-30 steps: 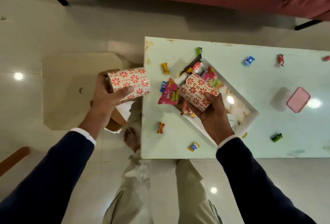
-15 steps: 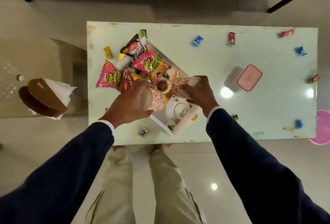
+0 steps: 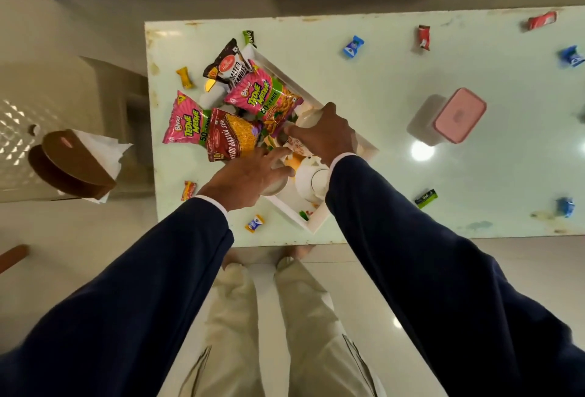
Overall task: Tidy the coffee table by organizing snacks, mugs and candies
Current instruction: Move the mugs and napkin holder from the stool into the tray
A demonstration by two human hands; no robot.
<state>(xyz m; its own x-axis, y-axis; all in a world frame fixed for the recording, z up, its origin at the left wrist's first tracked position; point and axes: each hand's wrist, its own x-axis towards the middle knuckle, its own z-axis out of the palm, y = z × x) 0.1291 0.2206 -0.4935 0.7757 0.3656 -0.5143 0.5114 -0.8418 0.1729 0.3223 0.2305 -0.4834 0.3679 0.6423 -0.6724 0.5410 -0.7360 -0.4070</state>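
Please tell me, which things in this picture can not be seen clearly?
- Head view: the mugs in the tray are mostly covered by the left hand and right hand; the grip is unclear.
- The tray floor is hidden by snack bags.
- The candy wrappers are too small to read.
- The sofa is cut off by the top edge.

Overhead lamps are glaring as bright spots on the glossy desk [image 3: 380, 105] and floor [image 3: 395, 322]; the wide lens is bending the edges, the sleeves are blurring, soft shadows are falling leftward.

Table [image 3: 395, 117]: tray [image 3: 364, 146], candies [image 3: 353, 46], box [image 3: 459, 114]
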